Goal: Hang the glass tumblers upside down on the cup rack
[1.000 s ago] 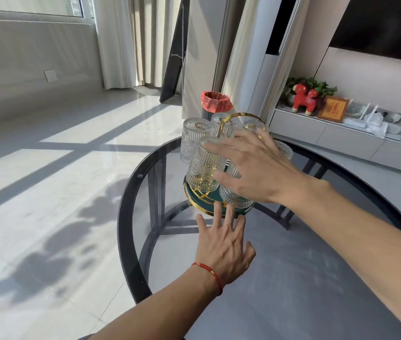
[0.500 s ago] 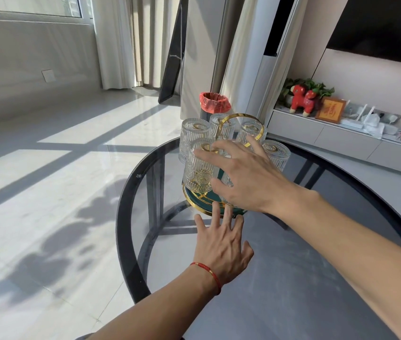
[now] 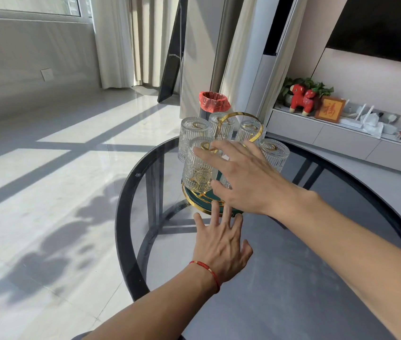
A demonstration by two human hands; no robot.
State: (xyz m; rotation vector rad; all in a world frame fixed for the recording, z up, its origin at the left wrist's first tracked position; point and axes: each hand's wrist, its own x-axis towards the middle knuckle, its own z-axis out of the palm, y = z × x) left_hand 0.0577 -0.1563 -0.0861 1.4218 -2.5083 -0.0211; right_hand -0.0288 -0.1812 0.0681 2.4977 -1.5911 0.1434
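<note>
A: Nearest us, what did we see?

B: Our left hand (image 3: 221, 244) lay flat on the round glass table (image 3: 130, 278), fingers spread wide and gripping nothing, a red string bracelet (image 3: 206, 269) on the wrist. Its fingertips reached the gold rim of the cup rack (image 3: 195, 203), though we could not tell if they touched it.

A: And the right hand?

B: Our right hand (image 3: 246, 177) was just beyond, over the near side of the rack, fingers splayed. Its fingertips rested on the upturned base of the front tumbler (image 3: 198, 168), and the thumb sat low by that glass. We could not tell whether it had a real grip on anything.

A: Where were the glasses?

B: The tumblers were all on the rack, upside down, ringed around its gold loop handle (image 3: 241, 121): the front one, a left tumbler (image 3: 189, 133), two far ones (image 3: 216, 123), and a right tumbler (image 3: 274, 153) beside our knuckles. Another was hidden under the hand.

A: Farther off?

B: A bin with a red bag (image 3: 214, 101) stood behind the table, and far right a shelf (image 3: 341, 133) held a red toy animal (image 3: 301, 98).
</note>
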